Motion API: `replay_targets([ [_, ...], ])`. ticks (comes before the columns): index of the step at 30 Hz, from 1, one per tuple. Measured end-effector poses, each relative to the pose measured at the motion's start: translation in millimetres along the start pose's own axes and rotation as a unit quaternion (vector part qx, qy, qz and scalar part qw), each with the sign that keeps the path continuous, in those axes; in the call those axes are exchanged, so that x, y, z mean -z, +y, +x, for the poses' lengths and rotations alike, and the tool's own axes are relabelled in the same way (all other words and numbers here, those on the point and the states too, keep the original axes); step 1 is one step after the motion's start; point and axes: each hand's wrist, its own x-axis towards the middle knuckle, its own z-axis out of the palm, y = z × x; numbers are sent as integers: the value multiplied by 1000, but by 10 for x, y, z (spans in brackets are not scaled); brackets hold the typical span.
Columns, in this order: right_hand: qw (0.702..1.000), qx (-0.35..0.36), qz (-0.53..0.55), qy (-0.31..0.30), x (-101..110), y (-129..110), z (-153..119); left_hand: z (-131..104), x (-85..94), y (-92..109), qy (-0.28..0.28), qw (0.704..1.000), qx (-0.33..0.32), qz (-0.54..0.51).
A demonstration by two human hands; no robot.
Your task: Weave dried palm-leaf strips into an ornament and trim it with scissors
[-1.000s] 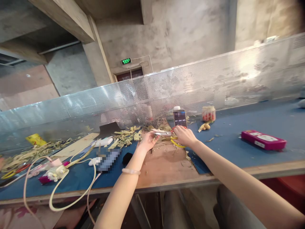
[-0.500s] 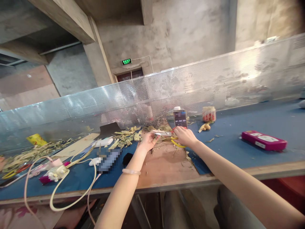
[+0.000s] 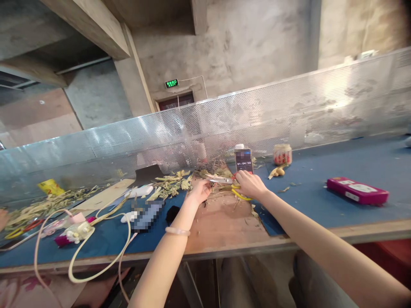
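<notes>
My right hand [image 3: 249, 185] is closed around a pair of scissors [image 3: 221, 180] with red and yellow handles. Their metal blades point left, toward my left hand. Just beyond the blade tips, my left hand [image 3: 200, 191] has its fingers pinched together on what looks like a dried plant stem, mostly hidden by the fingers. Both hands are over a brown board [image 3: 221, 226] littered with plant scraps. Behind them lies a heap of dry stems [image 3: 213, 166]. A phone [image 3: 244, 159] showing a timer stands upright just behind my right hand.
Dried plants [image 3: 173, 185] lie left of the board, near a blurred-out phone [image 3: 147, 216] and a power strip with cables [image 3: 78, 231]. On the right are a jar [image 3: 282, 155] and a magenta box [image 3: 357, 191]. A perforated metal screen [image 3: 257, 115] backs the table. Another person's hand [image 3: 3, 219] shows far left.
Both hands stay in nearly the same place. The scissor blades appear slightly more apart at the tips. The other person's hand at the far left shows a little more.
</notes>
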Motion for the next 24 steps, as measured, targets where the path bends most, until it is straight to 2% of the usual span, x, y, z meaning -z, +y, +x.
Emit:
replay_targets([
  [8, 1000, -6, 8, -17, -11, 9, 13, 36, 20, 6, 21, 1000, -11, 3],
  [12, 998, -58, 24, 0, -27, 7, 11, 56, 44, 21, 7, 999, -23, 21],
  [19, 986, -151, 60, 30, -51, 60, 19, 27, 29, 28, -60, 994, -74, 43],
  [24, 976, -183, 119, 25, -58, 43, 35, -12, -12, 53, -44, 991, -122, 31],
])
